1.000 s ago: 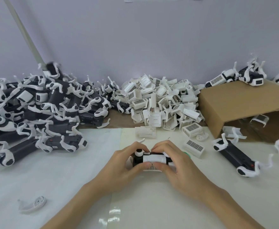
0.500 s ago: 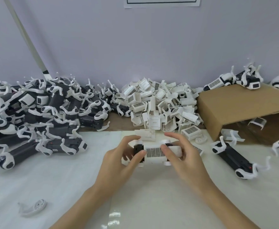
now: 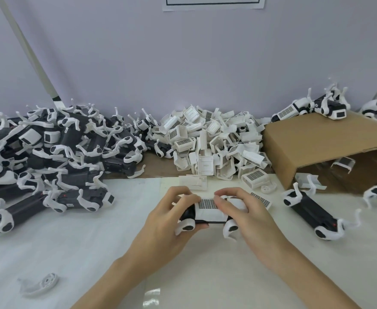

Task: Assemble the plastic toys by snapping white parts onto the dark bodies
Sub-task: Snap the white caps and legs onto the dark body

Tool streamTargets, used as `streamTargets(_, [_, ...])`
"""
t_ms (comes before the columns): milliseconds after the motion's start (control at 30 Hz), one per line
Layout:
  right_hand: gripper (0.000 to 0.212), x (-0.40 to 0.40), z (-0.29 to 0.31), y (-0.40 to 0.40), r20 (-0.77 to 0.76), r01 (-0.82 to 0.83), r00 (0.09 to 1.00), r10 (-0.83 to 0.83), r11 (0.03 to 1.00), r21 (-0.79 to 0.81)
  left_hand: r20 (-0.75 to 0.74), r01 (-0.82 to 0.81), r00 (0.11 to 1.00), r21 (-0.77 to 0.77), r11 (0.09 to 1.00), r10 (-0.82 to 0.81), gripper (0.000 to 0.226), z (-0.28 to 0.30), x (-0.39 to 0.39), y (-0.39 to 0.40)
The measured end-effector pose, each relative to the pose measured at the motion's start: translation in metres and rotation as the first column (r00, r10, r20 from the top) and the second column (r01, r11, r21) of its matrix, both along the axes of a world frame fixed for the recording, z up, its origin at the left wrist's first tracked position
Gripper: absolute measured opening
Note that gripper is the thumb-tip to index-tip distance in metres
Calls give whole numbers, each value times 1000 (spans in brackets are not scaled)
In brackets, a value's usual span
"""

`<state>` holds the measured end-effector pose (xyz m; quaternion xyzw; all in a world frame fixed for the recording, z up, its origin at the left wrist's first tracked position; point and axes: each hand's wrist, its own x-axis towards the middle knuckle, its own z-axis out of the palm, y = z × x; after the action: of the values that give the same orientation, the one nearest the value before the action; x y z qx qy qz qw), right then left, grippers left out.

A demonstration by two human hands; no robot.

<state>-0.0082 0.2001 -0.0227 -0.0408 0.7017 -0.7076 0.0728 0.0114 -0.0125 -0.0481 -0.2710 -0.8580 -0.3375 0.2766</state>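
- At my far left a heap of dark toy bodies (image 3: 49,152) with white limbs already on them is piled against the wall (image 3: 183,63), spilling forward onto the white table (image 3: 71,253).
- A pale slanted rod (image 3: 26,52) leans down the wall and ends behind that heap.
- Near the front left edge of the table one loose white wheel-shaped part (image 3: 42,283) lies alone, well apart from everything else.
- My left hand (image 3: 167,221) grips the left end of the toy (image 3: 205,214) I am building: the thumb curls under it in front, the fingers fold over its top.
- The toy sits at centre, just in front of me, a dark body with a white cover (image 3: 207,210) on top that carries a grid-patterned label. Two white leg pieces with dark spots hang from its near side.
- Behind it, a mound of loose white parts (image 3: 216,146) rises against the wall, with a few strays lying flat just beyond my fingers.
- My right hand (image 3: 247,215) holds the right end, fingers curled over the cover and fingertips pressing at the label's edge.
- To the right another toy body (image 3: 312,210) lies diagonally on the table, white legs at both ends.
- A cardboard box (image 3: 317,141) stands on its side at far right, with several assembled toys (image 3: 312,108) on top of it and a white part inside its opening.
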Motion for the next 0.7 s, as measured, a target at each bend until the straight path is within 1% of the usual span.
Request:
streamTargets(67, [24,1,2,-1,-8,5,1000,-5,1000,-18,-21,-22,1000,-3,1000,22,41,-1,1,2])
streamTargets(133, [50,2,1,-5,-44,11,999,-10,1000,12,-47,-52,997,41,998,54,44,-2,1,5])
streamTargets(167, [59,2,-2,-6,-110,54,993,-47,997,63,-67,-76,994,79,994,81,45,-2,1,6])
streamTargets(200, [58,3,-5,-6,-208,145,971,-116,981,126,-92,-104,989,111,988,115,48,-3,1,7])
streamTargets(233, [48,3,-8,-6,-321,257,928,-189,949,185,-124,-148,979,121,982,163,51,-4,1,7])
streamTargets(267, [38,3,-9,-5,-388,331,893,-227,916,228,-156,-201,964,105,974,216,56,-4,1,6])
streamTargets(300, [40,2,-9,-3,-393,324,896,-205,908,265,-181,-257,947,73,964,267,65,-5,1,5])
streamTargets(333, [50,1,-7,-3,-322,230,937,-136,933,278,-208,-299,932,29,954,299,73,-4,2,5])
streamTargets(367, [60,2,-4,-4,-195,86,980,-42,970,228,-251,-314,921,-26,949,298,75,-3,3,7])
streamTargets(400, [67,3,-2,-7,-62,-46,997,54,991,125,-316,-309,910,-89,947,267,67,-1,5,10])
streamTargets(433, [71,4,1,-9,24,-132,991,131,991,19,-399,-285,895,-170,943,199,49,-1,6,12])
streamTargets(467, [71,5,2,-11,70,-184,980,188,981,-63,-466,-270,876,-263,926,123,33,0,7,14])
streamTargets(500, [67,6,3,-12,100,-203,971,217,971,-127,-497,-248,867,-350,903,46,32,1,8,16])
streamTargets(533, [63,7,2,-13,128,-200,966,225,963,-182,-476,-204,879,-439,875,-33,37,2,8,16])
streamTargets(567, [60,7,0,-12,160,-176,963,215,958,-225,-415,-143,905,-500,854,-91,45,2,7,14])
streamTargets(600, [58,6,0,-10,185,-142,964,194,955,-261,-344,-80,930,-526,847,-126,52,2,8,12])
streamTargets(633, [55,5,1,-8,194,-106,967,165,953,-283,-264,-13,954,-512,859,-144,57,2,10,10])
streamTargets(667, [50,2,1,-4,178,-84,974,138,955,-284,-187,47,971,-456,889,-147,61,2,13,9])
streamTargets(700, [44,-1,2,-1,135,-80,984,117,965,-251,-128,91,981,-368,926,-147,63,2,15,9])
